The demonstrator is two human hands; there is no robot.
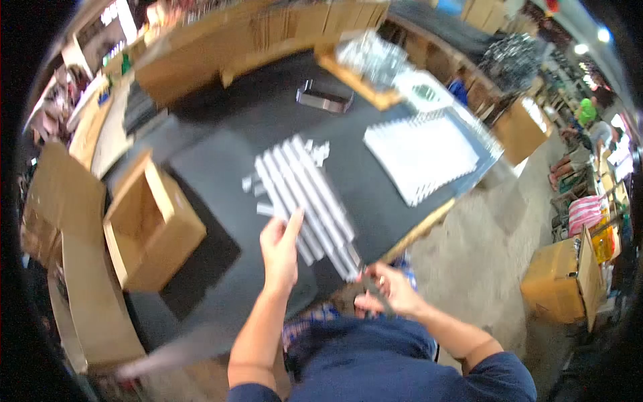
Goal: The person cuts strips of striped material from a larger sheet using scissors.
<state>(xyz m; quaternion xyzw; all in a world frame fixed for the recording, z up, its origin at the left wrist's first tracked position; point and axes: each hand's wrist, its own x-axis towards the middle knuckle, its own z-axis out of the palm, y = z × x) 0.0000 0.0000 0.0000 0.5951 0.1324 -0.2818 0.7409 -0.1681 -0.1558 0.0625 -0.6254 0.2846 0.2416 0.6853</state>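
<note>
A pale sheet of silvery grey strips [305, 194], lying side by side, slants across the dark tabletop [221, 151]. My left hand [280, 253] is closed on its lower left edge, with the thumb on top. At the sheet's near right corner, my right hand [393, 291] is wrapped round a pair of scissors [363, 269], whose blades point at the strips. Motion blur hides whether the blades touch the sheet. Small white offcuts [317, 151] lie beyond the sheet, and a few more pieces [253, 184] lie at its left.
A stack of white sheets [422, 155] lies at the right. Farther back sits a shiny dark tray-like piece [325, 99]. Cardboard boxes [155, 228] stand at the left; a long carton row [261, 37] borders the back. Another carton [556, 278] stands on the floor.
</note>
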